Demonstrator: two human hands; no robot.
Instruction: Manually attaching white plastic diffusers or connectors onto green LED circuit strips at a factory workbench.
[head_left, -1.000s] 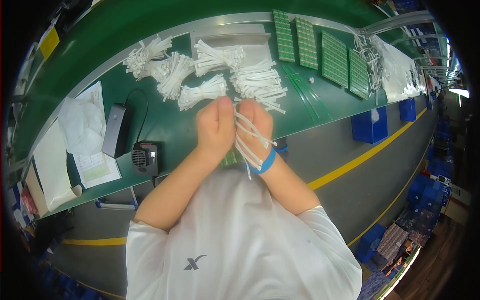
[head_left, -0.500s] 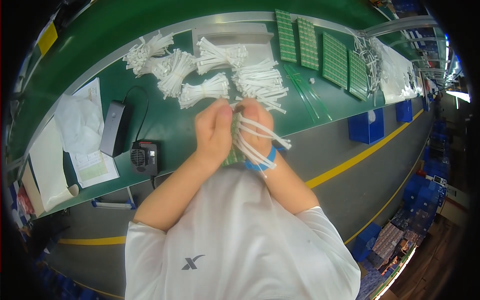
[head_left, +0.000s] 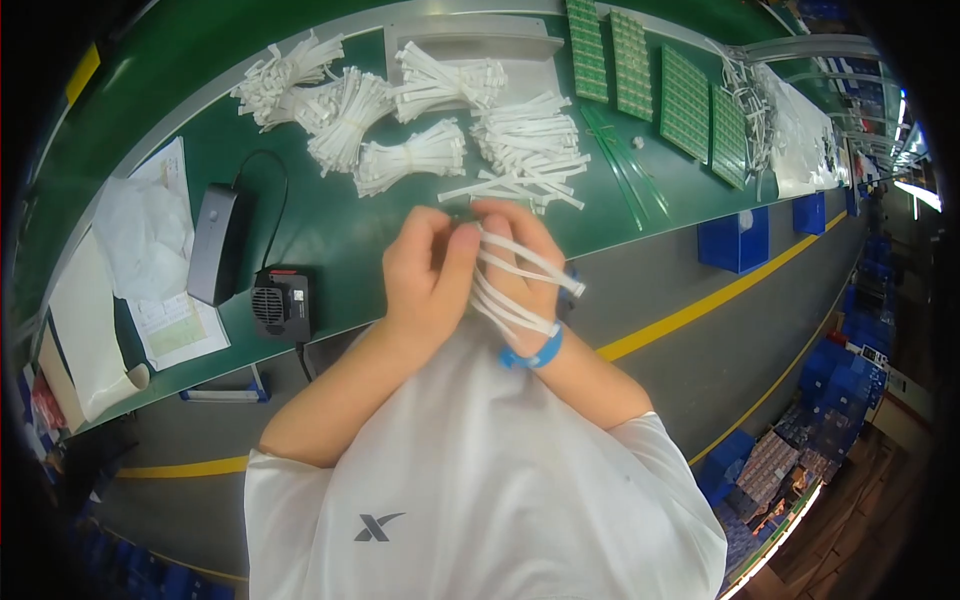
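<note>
Close in front of my chest, my left hand (head_left: 428, 270) and my right hand (head_left: 520, 245) are together, fingers curled inward. Both are closed on a thin green circuit board, which my fingers now hide; the earlier picture shows it between them. Several white flat cables (head_left: 515, 305) with small end connectors fan out from between my hands, lying across my right palm and wrist. Just beyond my fingertips on the green table (head_left: 330, 235), loose white cables (head_left: 520, 187) lie beside a heap of the same kind (head_left: 530, 135). A tied bundle of white cables (head_left: 410, 158) lies nearest my left hand.
More cable bundles (head_left: 350, 120) lie at the back left, before a metal tray (head_left: 530, 75). Green circuit board panels (head_left: 685, 100) and thin green strips (head_left: 620, 165) lie right. A grey device (head_left: 217, 243), a black fan unit (head_left: 283, 308) and papers (head_left: 180, 325) are left.
My hands have tilted and closed further, so the green circuit board has gone from sight. The white cables still hang over my right palm. The view has shifted slightly.
</note>
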